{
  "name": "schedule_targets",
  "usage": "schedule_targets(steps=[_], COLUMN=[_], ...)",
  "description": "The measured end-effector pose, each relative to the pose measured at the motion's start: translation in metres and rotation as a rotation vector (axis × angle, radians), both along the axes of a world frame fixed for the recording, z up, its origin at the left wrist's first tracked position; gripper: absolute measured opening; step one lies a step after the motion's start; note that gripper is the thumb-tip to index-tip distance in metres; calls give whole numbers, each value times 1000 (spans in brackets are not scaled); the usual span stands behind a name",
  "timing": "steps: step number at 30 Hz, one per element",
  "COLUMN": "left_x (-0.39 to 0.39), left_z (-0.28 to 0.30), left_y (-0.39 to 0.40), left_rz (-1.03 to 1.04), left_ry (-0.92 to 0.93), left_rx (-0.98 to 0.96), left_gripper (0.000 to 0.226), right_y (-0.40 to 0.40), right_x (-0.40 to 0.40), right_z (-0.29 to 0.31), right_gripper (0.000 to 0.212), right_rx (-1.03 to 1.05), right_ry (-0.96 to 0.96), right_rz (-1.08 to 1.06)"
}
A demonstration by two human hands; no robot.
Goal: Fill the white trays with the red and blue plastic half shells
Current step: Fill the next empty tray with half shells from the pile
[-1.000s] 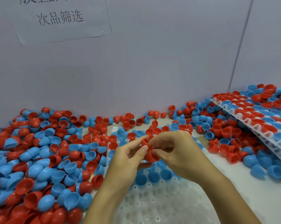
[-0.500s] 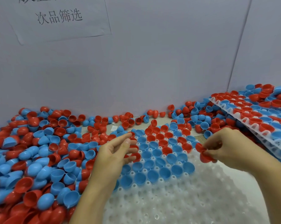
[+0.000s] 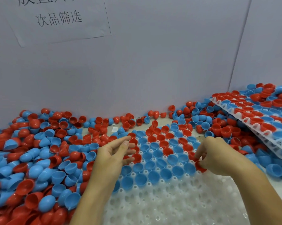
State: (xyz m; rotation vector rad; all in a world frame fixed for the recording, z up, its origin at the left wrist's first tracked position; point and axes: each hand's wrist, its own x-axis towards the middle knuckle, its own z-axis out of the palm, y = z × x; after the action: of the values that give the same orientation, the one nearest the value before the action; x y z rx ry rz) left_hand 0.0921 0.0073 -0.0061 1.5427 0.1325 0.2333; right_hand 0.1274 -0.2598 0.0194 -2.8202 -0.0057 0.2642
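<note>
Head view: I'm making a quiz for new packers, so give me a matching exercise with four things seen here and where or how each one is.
Things:
1. left hand
2. right hand
3. filled white tray
4. paper sign

States:
A. stuck on the wall, upper left
B. propped at a slant on loose shells, far right
C. fingers spread over the left edge of the near tray
D. pinching a red half shell

Pairs: 1-C, 2-D, 3-B, 4-A

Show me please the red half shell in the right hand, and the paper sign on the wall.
red half shell (image 3: pixel 201 166), head view, on its rim below the fingertips
paper sign (image 3: pixel 59 18), head view, on its printed characters
</note>
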Motion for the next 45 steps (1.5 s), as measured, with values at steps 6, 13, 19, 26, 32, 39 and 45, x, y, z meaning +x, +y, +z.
schedule_targets(steps=[6, 13, 19, 26, 32, 39, 45], left_x=[-3, -11, 17, 119, 210, 233, 227], left_z=[0, 19, 45, 45, 6, -21, -14], left_y=[0, -10, 4, 5, -19, -12, 23], left_rz=[-19, 7, 75, -17, 55, 269, 271], left_ry=[-7, -57, 36, 287, 601, 645, 305], left_rx=[112, 353, 748, 1086, 1192, 1129, 1129], left_gripper=[21, 23, 29, 67, 78, 61, 45], right_y=[-1, 0, -6, -5, 0, -7, -7], right_x=[-2, 2, 3, 4, 7, 9, 8], right_z=[2, -5, -7, -5, -8, -11, -10], right_gripper=[22, 17, 14, 14, 19, 24, 24], right_rx=[12, 116, 212, 459, 563, 612, 626], right_ry=[35, -19, -34, -306, -364, -384, -393], right_rz=[46, 28, 27, 40, 55, 42, 29])
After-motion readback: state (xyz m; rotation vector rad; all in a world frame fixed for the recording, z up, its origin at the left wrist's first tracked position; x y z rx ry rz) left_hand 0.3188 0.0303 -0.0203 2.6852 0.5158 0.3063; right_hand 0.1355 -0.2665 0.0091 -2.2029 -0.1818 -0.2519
